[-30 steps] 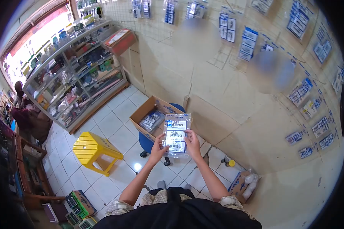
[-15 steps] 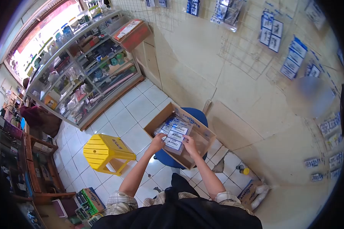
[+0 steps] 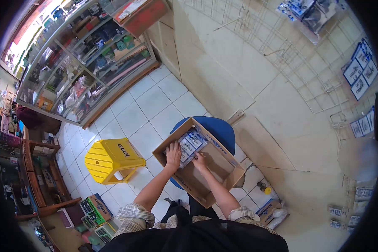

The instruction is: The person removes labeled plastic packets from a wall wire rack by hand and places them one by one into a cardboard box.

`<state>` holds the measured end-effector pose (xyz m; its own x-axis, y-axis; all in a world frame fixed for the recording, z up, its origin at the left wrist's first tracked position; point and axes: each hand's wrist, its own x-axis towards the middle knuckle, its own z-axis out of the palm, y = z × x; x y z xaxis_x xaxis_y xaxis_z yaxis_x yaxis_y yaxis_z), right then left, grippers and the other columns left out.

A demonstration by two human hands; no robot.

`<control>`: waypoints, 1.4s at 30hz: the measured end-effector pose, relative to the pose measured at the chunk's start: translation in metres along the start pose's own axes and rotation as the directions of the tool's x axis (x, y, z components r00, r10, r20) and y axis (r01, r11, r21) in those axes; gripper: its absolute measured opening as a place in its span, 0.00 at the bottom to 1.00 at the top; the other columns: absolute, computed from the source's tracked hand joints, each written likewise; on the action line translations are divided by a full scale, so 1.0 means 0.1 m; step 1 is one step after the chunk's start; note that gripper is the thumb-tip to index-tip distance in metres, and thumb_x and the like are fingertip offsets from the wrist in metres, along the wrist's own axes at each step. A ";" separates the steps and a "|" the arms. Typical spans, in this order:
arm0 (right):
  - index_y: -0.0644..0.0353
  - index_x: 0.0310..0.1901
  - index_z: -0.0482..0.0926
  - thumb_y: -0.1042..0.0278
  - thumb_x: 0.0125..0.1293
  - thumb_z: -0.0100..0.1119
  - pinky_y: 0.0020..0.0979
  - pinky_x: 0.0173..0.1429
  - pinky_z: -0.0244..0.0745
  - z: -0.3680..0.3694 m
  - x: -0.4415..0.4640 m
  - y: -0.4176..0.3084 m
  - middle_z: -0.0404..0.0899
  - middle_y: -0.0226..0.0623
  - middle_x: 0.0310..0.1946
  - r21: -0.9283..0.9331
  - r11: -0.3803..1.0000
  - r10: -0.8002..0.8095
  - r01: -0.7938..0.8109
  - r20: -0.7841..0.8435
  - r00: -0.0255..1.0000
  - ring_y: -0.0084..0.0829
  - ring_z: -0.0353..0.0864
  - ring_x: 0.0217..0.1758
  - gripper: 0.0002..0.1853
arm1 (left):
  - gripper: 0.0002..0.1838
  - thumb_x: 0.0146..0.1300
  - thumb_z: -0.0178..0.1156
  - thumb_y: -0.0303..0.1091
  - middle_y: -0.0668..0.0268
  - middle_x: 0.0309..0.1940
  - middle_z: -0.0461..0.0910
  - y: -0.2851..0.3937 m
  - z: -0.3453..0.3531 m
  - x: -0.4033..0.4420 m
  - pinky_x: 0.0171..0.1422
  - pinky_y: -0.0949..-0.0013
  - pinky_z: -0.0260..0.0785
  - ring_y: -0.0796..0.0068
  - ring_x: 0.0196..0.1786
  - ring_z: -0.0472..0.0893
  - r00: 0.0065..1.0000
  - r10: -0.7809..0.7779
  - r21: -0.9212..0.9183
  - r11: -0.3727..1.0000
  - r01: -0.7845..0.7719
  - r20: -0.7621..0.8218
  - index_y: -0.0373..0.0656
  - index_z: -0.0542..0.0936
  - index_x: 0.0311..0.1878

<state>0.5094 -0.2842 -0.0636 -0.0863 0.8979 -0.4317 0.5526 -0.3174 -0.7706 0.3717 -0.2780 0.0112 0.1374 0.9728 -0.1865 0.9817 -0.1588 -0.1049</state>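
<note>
Head view, straight into the cardboard carton (image 3: 221, 163): plastic-sleeved packets (image 3: 190, 143) inside, toward the upper-left end. Resting the left hand (image 3: 173, 155), open and spread, along the packets' left edge! Holding the right hand (image 3: 200, 161) curled at their lower-right corner; pinching or merely touching, cannot tell. Best handling, probably: press evenly, square the edges parallel to the carton's wall, avoid creasing the sleeves. Beneath the carton, a blue chair seat (image 3: 223, 130).

Yellow stool (image 3: 107, 159), glass display case (image 3: 113, 95), red-sided box (image 3: 146, 20), white floor tiles (image 3: 154, 101)
</note>
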 end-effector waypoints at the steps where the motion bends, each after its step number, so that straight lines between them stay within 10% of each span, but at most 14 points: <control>1: 0.62 0.50 0.68 0.69 0.48 0.57 0.33 0.55 0.60 -0.01 0.00 -0.03 0.63 0.45 0.48 0.004 1.000 0.012 -0.012 0.023 1.000 0.40 0.64 0.52 0.24 | 0.25 0.46 0.55 0.32 0.61 0.53 0.59 0.02 0.01 -0.02 0.50 0.62 0.63 0.63 0.52 0.62 0.999 0.002 0.015 1.000 -0.001 -0.049 0.40 0.67 0.51; 8: 0.60 0.52 0.65 0.65 0.47 0.59 0.35 0.57 0.59 0.05 -0.03 -0.07 0.62 0.48 0.48 -0.051 0.998 0.024 -0.023 0.031 0.999 0.44 0.63 0.53 0.28 | 0.34 0.44 0.60 0.38 0.59 0.58 0.54 0.16 0.19 -0.07 0.55 0.53 0.58 0.57 0.58 0.57 0.986 -0.028 -0.262 0.963 0.071 0.166 0.51 0.61 0.57; 18: 0.57 0.50 0.68 0.67 0.53 0.56 0.30 0.48 0.69 -0.88 -1.32 -0.47 0.69 0.43 0.44 0.162 0.955 -0.223 0.247 -0.152 0.963 0.33 0.72 0.44 0.21 | 0.30 0.42 0.61 0.31 0.54 0.50 0.62 0.04 -0.57 -0.75 0.57 0.61 0.57 0.54 0.54 0.60 0.929 0.091 -0.548 0.785 -0.288 -0.358 0.42 0.64 0.52; 24: 0.61 0.40 0.73 0.73 0.54 0.52 0.22 0.33 0.69 -0.99 -2.65 -0.07 0.73 0.35 0.34 0.237 0.902 -0.149 0.362 -0.615 0.774 0.25 0.73 0.28 0.10 | 0.19 0.47 0.54 0.21 0.56 0.42 0.67 0.15 -0.68 -1.76 0.55 0.63 0.57 0.58 0.48 0.66 0.856 0.090 -0.730 0.483 -0.484 -0.508 0.40 0.69 0.45; 30: 0.62 0.34 0.73 0.69 0.57 0.52 0.23 0.32 0.69 -0.17 -4.29 1.41 0.75 0.34 0.23 0.184 0.983 0.138 0.023 -0.808 0.573 0.21 0.74 0.26 0.06 | 0.15 0.48 0.52 0.21 0.56 0.37 0.68 0.36 0.02 -2.55 0.50 0.63 0.59 0.57 0.45 0.67 0.871 0.191 -0.775 0.398 -0.490 -0.452 0.40 0.71 0.42; 31: 0.62 0.31 0.74 0.69 0.53 0.51 0.34 0.34 0.69 0.10 -4.57 1.79 0.74 0.43 0.24 0.232 0.968 0.247 -0.097 -0.807 0.536 0.39 0.75 0.28 0.07 | 0.15 0.47 0.52 0.21 0.56 0.37 0.68 0.39 0.17 -2.63 0.50 0.63 0.59 0.57 0.44 0.67 0.891 0.225 -0.801 0.393 -0.453 -0.393 0.40 0.72 0.41; 33: 0.63 0.28 0.74 0.68 0.52 0.48 0.37 0.34 0.68 0.52 -5.22 2.17 0.74 0.45 0.24 0.302 0.885 0.454 -0.356 -0.733 0.506 0.44 0.73 0.31 0.08 | 0.14 0.47 0.53 0.21 0.57 0.37 0.69 0.42 0.40 -2.73 0.50 0.62 0.59 0.57 0.44 0.68 0.891 0.289 -0.811 0.382 -0.442 -0.350 0.40 0.72 0.41; 34: 0.62 0.27 0.74 0.67 0.51 0.48 0.37 0.34 0.69 0.94 -5.46 2.87 0.73 0.45 0.25 -0.148 0.907 0.123 -0.395 -0.802 0.585 0.43 0.73 0.34 0.08 | 0.14 0.47 0.53 0.22 0.57 0.36 0.69 0.45 0.49 -2.78 0.50 0.62 0.60 0.58 0.43 0.68 0.883 0.357 -0.808 0.394 -0.439 -0.305 0.40 0.72 0.40; 35: 0.61 0.24 0.75 0.67 0.49 0.50 0.37 0.35 0.70 1.49 -5.68 3.63 0.74 0.43 0.26 -0.356 0.755 0.251 -0.551 -0.619 0.744 0.42 0.73 0.35 0.07 | 0.14 0.47 0.53 0.23 0.57 0.36 0.70 0.48 0.58 -2.82 0.50 0.62 0.60 0.58 0.43 0.68 0.872 0.417 -0.804 0.408 -0.432 -0.257 0.40 0.72 0.40; 37: 0.61 0.25 0.75 0.66 0.50 0.49 0.36 0.36 0.70 1.44 -6.07 3.37 0.74 0.43 0.26 0.010 0.661 0.671 -0.750 -0.453 0.586 0.42 0.73 0.35 0.08 | 0.13 0.46 0.53 0.25 0.57 0.33 0.72 0.51 0.70 -2.90 0.49 0.61 0.61 0.58 0.42 0.70 0.817 0.537 -0.780 0.412 -0.471 -0.210 0.40 0.72 0.39; 42: 0.61 0.27 0.75 0.64 0.51 0.47 0.36 0.37 0.70 1.13 -6.59 3.36 0.75 0.44 0.27 0.327 0.487 0.859 -0.810 -0.348 0.376 0.42 0.74 0.36 0.10 | 0.13 0.46 0.54 0.31 0.60 0.32 0.76 0.67 1.32 -3.00 0.49 0.63 0.64 0.64 0.41 0.72 0.754 0.654 -0.693 0.575 -0.434 0.070 0.42 0.74 0.38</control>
<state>0.6584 -1.0168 -0.0906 0.7309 0.1710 -0.6607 0.0682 -0.9816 -0.1785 0.3789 -0.6023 -0.0687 0.7360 0.6174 -0.2777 0.5962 -0.3968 0.6979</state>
